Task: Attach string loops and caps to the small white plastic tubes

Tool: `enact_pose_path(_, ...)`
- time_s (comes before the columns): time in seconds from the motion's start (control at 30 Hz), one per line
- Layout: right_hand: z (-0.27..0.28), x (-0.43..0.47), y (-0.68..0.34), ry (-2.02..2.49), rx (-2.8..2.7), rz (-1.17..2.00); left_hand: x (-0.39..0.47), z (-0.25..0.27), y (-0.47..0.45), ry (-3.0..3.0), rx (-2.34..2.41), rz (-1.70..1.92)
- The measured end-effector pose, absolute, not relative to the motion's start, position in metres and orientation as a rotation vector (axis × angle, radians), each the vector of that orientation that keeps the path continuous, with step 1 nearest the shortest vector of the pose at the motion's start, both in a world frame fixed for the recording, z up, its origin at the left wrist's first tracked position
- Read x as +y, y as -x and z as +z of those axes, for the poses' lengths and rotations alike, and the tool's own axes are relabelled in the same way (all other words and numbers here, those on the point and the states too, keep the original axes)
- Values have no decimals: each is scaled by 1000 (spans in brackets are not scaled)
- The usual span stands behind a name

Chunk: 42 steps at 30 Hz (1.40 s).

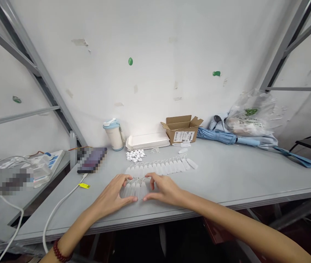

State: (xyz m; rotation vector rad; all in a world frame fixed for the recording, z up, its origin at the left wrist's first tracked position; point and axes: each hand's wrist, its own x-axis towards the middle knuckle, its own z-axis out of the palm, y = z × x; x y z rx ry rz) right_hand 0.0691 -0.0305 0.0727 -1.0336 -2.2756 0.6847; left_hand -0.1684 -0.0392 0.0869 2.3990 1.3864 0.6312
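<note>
A short front row of translucent white capsule-shaped pieces with thin white loops (135,190) lies on the grey table near its front edge. My left hand (114,193) curves around the row's left side, thumb and fingers apart. From the right side my right hand (165,189) frames the same pieces, its thumb and index finger also spread. Both hands are at the pieces; whether the fingertips touch them I cannot tell. Just behind, a longer row of similar pieces (161,168) runs to the right, with loops pointing away from me. Fingers partly hide the front row.
Small white parts (135,156) lie heaped behind the rows. Farther back stand a cup (113,135), flat white boxes (148,140) and an open cardboard box (184,131). A blue umbrella (221,136) lies right. A phone (92,160) with a white cable (59,204) is left.
</note>
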Motion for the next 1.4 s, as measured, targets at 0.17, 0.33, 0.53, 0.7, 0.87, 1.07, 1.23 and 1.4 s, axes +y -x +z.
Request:
enact_pose_path(0.17,97,9,-120,1153,-1955,620,-4,108,144,-2482,1378,672)
enact_pose_path(0.33,105,61,-179,1398,-1979,326,56,116,108,-2627,1255,697)
enact_pose_path(0.53,91,87,-218,1533,-2048,238,109,107,69,-2840,1340,493)
enact_pose_path(0.7,84,89,-229,1522,-2059,287,130,100,55,-2753,1564,382)
enact_pose_path(0.87,81,93,-232,1507,-2062,265,139,98,49,-2684,1578,362)
enact_pose_path(1.07,71,101,-232,1522,-2072,215,141,100,46,-2610,1564,453)
enact_pose_path(1.23,65,106,-234,1553,-2054,180,145,107,52,-2509,1566,587)
enact_pose_path(1.4,63,107,-234,1577,-2021,233,148,113,61,-2370,1565,727)
